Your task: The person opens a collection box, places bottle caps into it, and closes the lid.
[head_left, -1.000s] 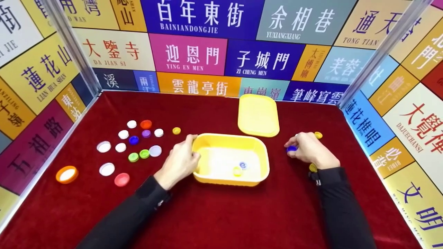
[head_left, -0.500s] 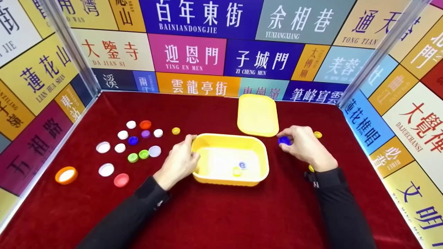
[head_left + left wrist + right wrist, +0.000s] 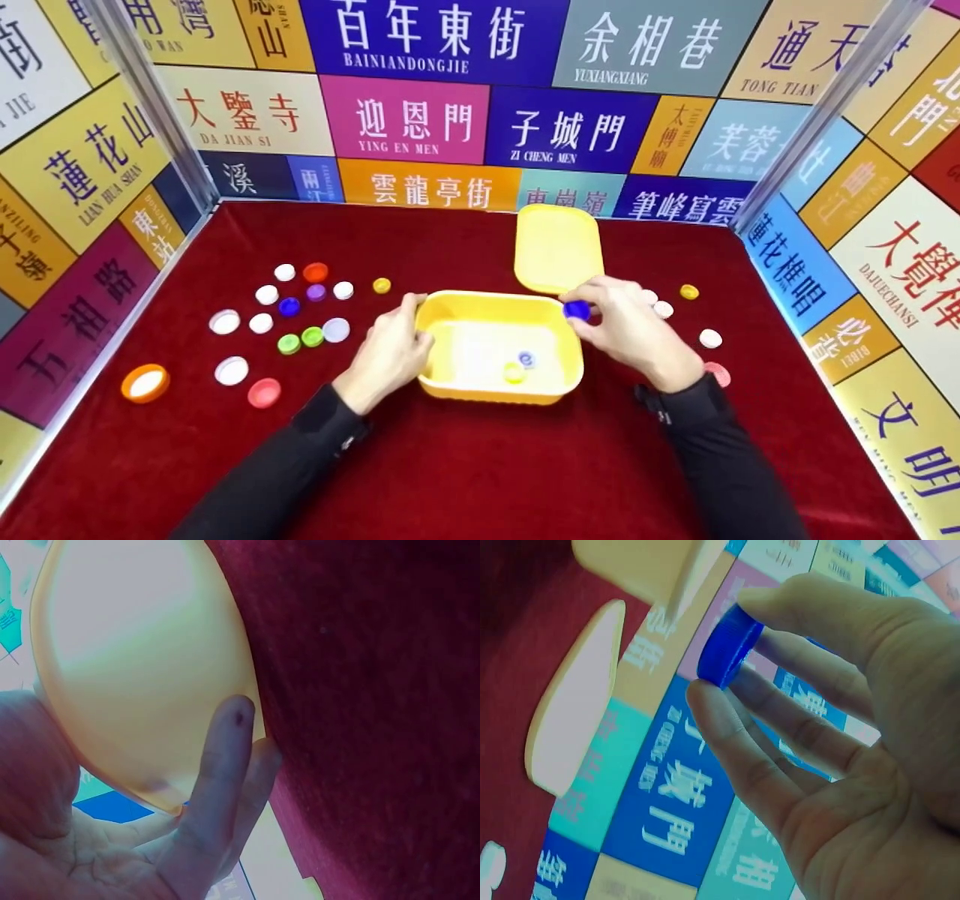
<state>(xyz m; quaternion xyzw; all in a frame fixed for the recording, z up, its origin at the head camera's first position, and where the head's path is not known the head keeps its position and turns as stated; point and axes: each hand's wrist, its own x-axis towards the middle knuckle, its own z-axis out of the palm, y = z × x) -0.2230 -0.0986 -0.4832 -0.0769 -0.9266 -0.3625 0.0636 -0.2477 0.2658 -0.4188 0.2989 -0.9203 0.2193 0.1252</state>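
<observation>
The right hand (image 3: 626,330) is pinching a blue bottle cap (image 3: 576,309) between thumb and fingertips, its grip clamped on the cap's edge, as the right wrist view (image 3: 730,646) is showing. The cap is hovering at the right rim of the yellow tub (image 3: 570,352), just below the yellow lid (image 3: 559,247) lying beyond the grip. The left hand (image 3: 390,349) is gripping the tub's left wall, fingers (image 3: 217,772) curling against its side. Inside the tub, a yellow cap (image 3: 514,371) and a white-blue cap (image 3: 526,359) are lying. Loose caps (image 3: 289,306) are sitting on the red table (image 3: 480,465), well left of the left grip.
</observation>
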